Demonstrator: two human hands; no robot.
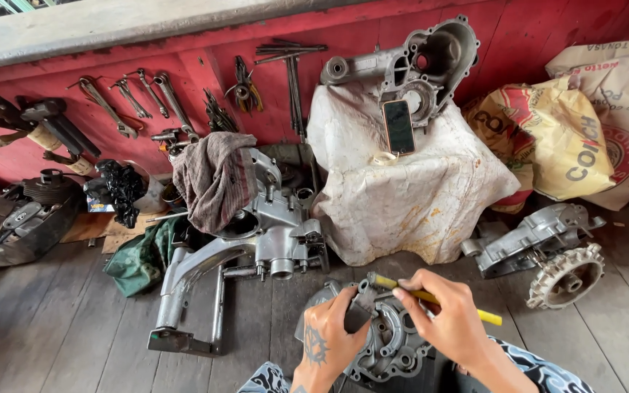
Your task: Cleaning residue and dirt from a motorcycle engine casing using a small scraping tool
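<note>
My left hand (327, 336) grips the upper edge of a grey metal engine cover (387, 348) that rests between my knees on the wooden floor. My right hand (445, 314) is closed around a thin tool with a yellow handle (488, 316), its tip lying across the top of the cover near my left fingers. Both hands are close together over the cover. The lower part of the cover is hidden by my hands and legs.
A large silver engine casing (267, 233) with a grey rag (216, 178) draped on it lies ahead. A white cloth-covered block (409, 193) carries a phone (399, 126) and another casing (420, 62). Wrenches (147, 98) lean on the red wall; sacks (584, 138) and a finned part (547, 251) sit right.
</note>
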